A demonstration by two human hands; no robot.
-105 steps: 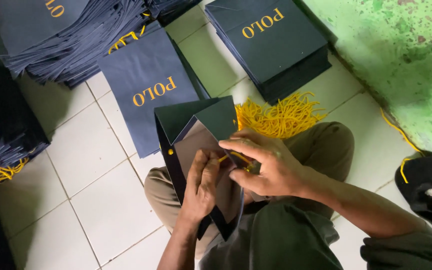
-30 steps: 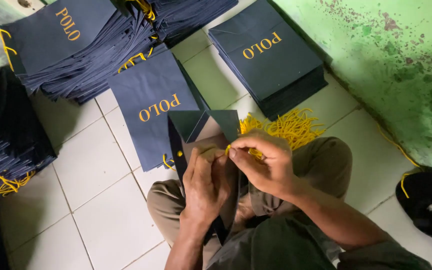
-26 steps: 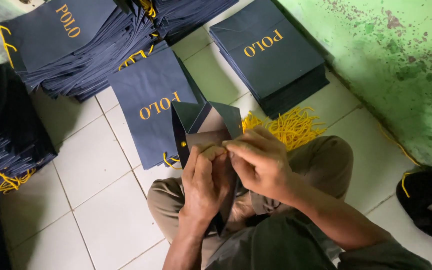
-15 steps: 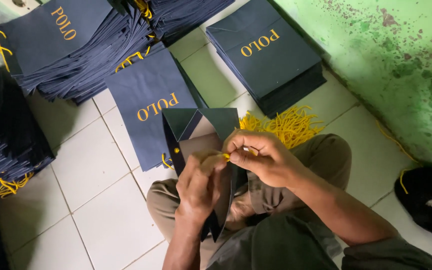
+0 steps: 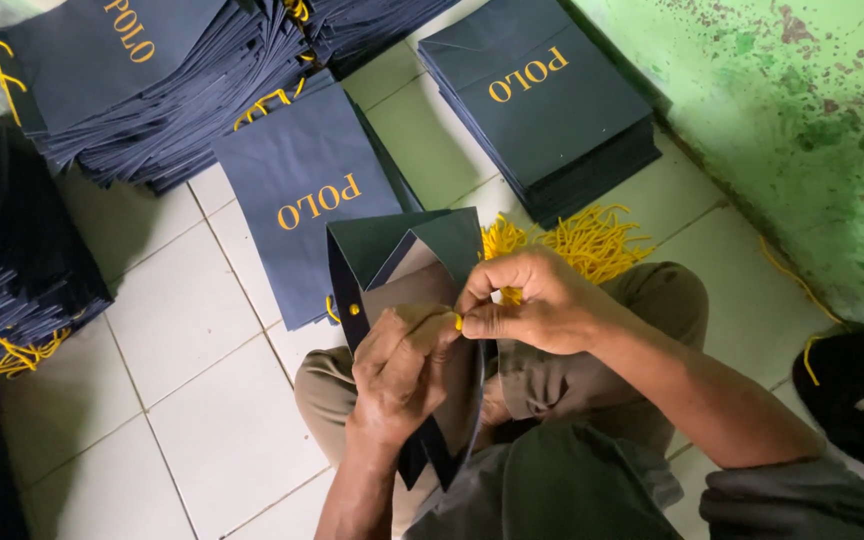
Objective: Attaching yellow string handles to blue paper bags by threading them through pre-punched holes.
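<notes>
Over the lap, near the floor's lower middle, the open bag [image 5: 407, 300] stands mouth up and tilted away, its long axis running from the knees toward the flat bag [image 5: 302, 200] lying just beyond. Left hand [image 5: 397, 375] grips the bag's near wall; right hand [image 5: 532, 300] pinches a yellow cord [image 5: 459, 322] at that wall's rim, fingertips together. Bare tiles [image 5: 192, 400] lie open to the left. Stacks [image 5: 152, 90] crowd the far edge, cords [image 5: 582, 240] lie behind the right hand, and a green wall [image 5: 802, 120] closes the right side.
</notes>
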